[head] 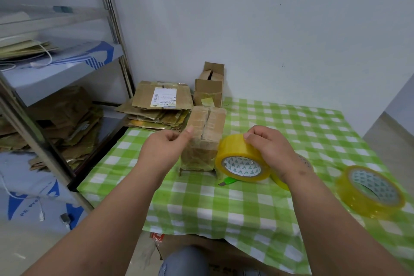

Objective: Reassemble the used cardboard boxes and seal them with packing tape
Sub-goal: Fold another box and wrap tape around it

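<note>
Head view looks down on a bench (257, 208) covered with a green and white checked cloth. At its middle stands a small cardboard box (205, 139), its top flaps meeting along a seam, with old clear tape wrinkled over its sides. The right hand (268, 148) grasps a roll of yellowish packing tape (240, 160) just right of the box, fingers curled over the top of the roll, which stands tilted on the cloth. The left hand (164, 146) hovers just left of the box with fingers curled in and the thumb stretched toward the box top; whether it pinches a tape end cannot be told. A green utility knife (228, 180) lies partly under the roll. A second tape roll (371, 190) lies at the near right of the bench. At the far left corner sits a stack of flattened boxes (156, 107), the top one bearing a white label, and beside it two small boxes (209, 87) stand against the wall. A metal shelf (62, 69) stands to the left.
</note>
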Demonstrator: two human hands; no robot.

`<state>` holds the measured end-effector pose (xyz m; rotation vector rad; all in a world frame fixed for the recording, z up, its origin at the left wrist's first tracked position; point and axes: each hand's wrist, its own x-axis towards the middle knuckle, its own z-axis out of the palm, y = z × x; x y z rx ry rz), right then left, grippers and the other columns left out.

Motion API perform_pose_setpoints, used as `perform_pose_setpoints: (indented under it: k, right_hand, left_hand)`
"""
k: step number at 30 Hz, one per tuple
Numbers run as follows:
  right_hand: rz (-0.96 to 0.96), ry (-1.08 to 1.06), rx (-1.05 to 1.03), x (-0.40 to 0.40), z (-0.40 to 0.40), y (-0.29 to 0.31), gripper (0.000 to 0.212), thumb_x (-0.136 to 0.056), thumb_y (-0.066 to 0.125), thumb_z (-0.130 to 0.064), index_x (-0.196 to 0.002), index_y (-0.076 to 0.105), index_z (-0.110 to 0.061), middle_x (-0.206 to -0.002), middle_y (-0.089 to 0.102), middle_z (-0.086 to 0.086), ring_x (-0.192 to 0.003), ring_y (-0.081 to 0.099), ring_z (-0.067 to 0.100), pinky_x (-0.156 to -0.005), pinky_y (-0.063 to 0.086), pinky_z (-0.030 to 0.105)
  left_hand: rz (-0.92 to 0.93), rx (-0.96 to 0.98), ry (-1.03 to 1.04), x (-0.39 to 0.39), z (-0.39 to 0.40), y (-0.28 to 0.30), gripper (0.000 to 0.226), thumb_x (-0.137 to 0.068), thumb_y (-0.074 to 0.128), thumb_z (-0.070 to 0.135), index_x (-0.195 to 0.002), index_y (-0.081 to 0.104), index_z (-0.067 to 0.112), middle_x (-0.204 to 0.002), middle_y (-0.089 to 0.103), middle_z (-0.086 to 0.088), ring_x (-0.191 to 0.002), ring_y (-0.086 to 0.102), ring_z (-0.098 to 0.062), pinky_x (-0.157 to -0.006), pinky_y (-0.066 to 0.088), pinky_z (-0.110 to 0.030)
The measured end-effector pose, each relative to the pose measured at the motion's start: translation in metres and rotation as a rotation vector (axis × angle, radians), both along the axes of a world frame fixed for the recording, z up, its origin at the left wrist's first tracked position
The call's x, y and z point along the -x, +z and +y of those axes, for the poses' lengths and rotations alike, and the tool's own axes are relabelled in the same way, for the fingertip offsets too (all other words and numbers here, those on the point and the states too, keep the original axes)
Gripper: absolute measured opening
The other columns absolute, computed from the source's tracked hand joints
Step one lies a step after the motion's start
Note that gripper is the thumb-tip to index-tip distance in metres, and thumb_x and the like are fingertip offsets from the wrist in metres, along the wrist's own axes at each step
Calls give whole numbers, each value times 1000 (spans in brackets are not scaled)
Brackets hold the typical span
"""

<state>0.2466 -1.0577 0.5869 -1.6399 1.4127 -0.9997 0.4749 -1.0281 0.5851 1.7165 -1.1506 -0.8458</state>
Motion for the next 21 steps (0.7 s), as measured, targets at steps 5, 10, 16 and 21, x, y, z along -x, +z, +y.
perform_pose_setpoints:
  k: [5,10,16,21]
  right_hand:
    - [39,-6,2,-2,4,0,28,-96,57,-26,-73,54,-9,-58,40,-10,-62,40,14,-63,31,31]
    - [146,2,-16,-3,6,2,19,-100,48,-19,-92,65,-15,-82,60,-3,-76,52,16,-70,40,34]
    - [367,3,95,-20,9,1,20,-101,41,-28,-97,60,-28,-81,60,-10,-72,56,13,-73,47,35]
    - [729,-10,192,-38,11,5,37,-91,46,-64,-102,56,-31,-101,60,-11,-91,56,15,-99,35,40]
  left_hand:
    - [-139,25,3,2,-4,-8,33,-85,68,52,-97,68,21,-92,69,6,-86,62,-11,-71,50,-31]
    - [-482,112,-88,2,0,-12,56,-93,54,56,-141,41,31,-124,64,8,-104,64,-20,-74,45,-33]
    - [-652,250,-200,-5,2,-13,44,-98,50,47,-141,51,39,-126,65,5,-109,59,-18,-80,42,-27]
    - [-739,148,-240,-8,1,-12,51,-100,44,46,-149,31,46,-114,69,1,-91,59,-18,-71,42,-29]
